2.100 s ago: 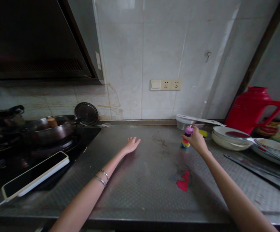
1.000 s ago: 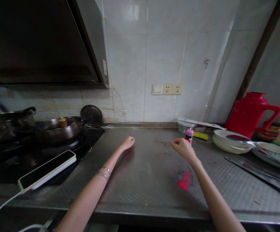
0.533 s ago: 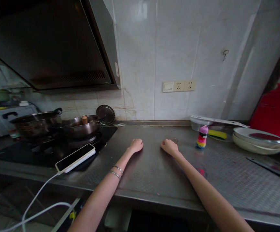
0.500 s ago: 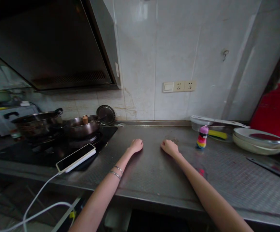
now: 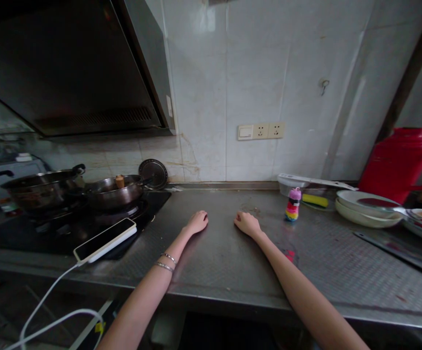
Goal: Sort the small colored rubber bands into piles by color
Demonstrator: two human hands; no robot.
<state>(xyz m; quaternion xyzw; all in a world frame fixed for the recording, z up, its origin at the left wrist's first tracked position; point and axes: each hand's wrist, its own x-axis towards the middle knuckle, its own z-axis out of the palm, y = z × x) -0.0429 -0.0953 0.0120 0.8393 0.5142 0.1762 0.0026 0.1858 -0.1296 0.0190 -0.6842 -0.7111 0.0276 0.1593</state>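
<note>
Left hand (image 5: 198,222) and right hand (image 5: 247,223), loosely fisted on the grey metal worktop (image 5: 214,272), left of the upright purple-topped, multicoloured striped cylinder (image 5: 293,204) (material unclear); nothing visibly held, palms hidden. Judged a pause; gripping the cylinder would need the right hand uncurled. Beyond cylinder, rightward: red plastic jug (image 5: 396,165), handle cut off.

Two metal pots (image 5: 116,194) on black stove (image 5: 14,237), phone (image 5: 104,239) with white cable (image 5: 81,311) at stove edge, red thermos (image 5: 396,167) behind white dishes (image 5: 367,221), sockets (image 5: 268,131) on wall (image 5: 199,87).
</note>
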